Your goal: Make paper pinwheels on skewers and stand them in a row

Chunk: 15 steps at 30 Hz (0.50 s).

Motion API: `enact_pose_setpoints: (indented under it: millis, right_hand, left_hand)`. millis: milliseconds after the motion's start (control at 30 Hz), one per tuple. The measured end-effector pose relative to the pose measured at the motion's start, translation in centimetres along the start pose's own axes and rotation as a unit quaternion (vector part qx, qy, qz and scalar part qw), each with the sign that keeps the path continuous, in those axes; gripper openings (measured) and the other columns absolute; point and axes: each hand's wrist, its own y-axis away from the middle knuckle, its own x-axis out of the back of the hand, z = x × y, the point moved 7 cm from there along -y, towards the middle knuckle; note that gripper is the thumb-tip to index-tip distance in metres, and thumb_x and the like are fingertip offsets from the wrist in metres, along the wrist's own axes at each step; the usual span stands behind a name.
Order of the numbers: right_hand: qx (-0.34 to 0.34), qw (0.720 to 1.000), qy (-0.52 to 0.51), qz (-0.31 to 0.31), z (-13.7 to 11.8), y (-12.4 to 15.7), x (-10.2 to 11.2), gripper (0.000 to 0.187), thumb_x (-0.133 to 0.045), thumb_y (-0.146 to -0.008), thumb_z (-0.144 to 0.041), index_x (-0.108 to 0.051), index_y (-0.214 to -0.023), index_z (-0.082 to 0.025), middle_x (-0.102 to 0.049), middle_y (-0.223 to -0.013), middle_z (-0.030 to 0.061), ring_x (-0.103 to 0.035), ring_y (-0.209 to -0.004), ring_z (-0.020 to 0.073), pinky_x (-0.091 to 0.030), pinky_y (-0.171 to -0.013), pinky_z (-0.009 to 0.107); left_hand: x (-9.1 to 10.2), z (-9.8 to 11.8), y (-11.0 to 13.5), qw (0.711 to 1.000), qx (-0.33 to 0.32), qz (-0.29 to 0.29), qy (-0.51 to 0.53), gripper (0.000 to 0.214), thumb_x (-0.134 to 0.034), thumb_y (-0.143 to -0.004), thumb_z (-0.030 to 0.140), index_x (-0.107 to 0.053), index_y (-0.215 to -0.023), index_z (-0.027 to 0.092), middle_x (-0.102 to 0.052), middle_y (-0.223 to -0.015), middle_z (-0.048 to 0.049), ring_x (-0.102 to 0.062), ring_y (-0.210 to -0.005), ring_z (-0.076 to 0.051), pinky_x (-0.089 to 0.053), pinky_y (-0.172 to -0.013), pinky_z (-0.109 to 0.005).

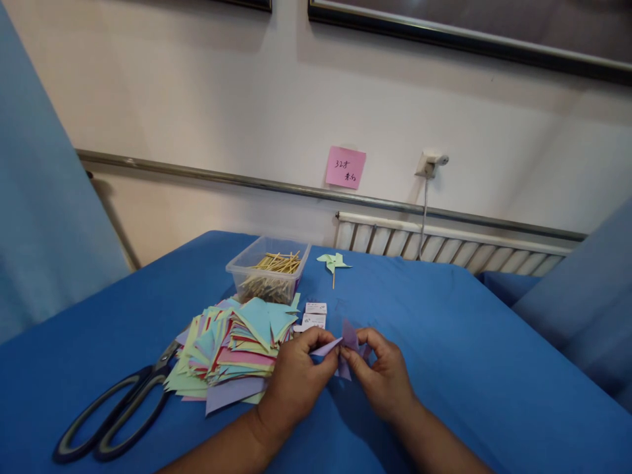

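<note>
A purple paper pinwheel is pinched between my two hands above the blue cloth, its blades partly folded in. My left hand grips one blade near the centre with thumb and fingertips. From the other side my right hand has its thumb and fingers closed on the same paper. Whether a pin sits at the centre is hidden by my fingertips. Just left of my left hand lies a heap of coloured paper squares. Small white printed boxes stand right behind my left hand.
Scissors with dark handles lie left of the paper heap. A clear plastic tub of thin wooden sticks stands behind it. A green pinwheel on a stick lies near the table's back edge. A radiator lines the wall.
</note>
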Motion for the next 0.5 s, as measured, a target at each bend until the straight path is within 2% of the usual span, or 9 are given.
enact_pose_setpoints:
  millis: [300,500]
  right_hand:
    - [0.0,1.0,0.004,0.023,0.33,0.18,-0.02,0.011,-0.059,-0.079,-0.028,-0.064,-0.077,-0.018,-0.059,-0.07,0.0,-0.052,-0.068,0.0156,-0.039,-0.064,0.026]
    - [-0.001,0.999,-0.047,-0.006,0.09,0.21,-0.27,0.012,-0.057,-0.081,-0.028,-0.064,-0.081,-0.018,-0.059,-0.071,-0.0008,-0.051,-0.066,0.0136,-0.04,-0.062,0.024]
  left_hand:
    - [-0.03,0.15,0.07,1.0,-0.004,0.001,0.008,0.01,-0.055,-0.072,0.019,-0.064,-0.075,0.019,-0.065,-0.071,0.0011,-0.059,-0.07,-0.015,-0.044,-0.067,-0.024]
    - [0.2,0.23,-0.09,0.999,0.012,0.018,0.039,0.006,-0.056,-0.07,0.02,-0.062,-0.071,0.018,-0.062,-0.067,0.0019,-0.057,-0.066,-0.014,-0.043,-0.063,-0.022]
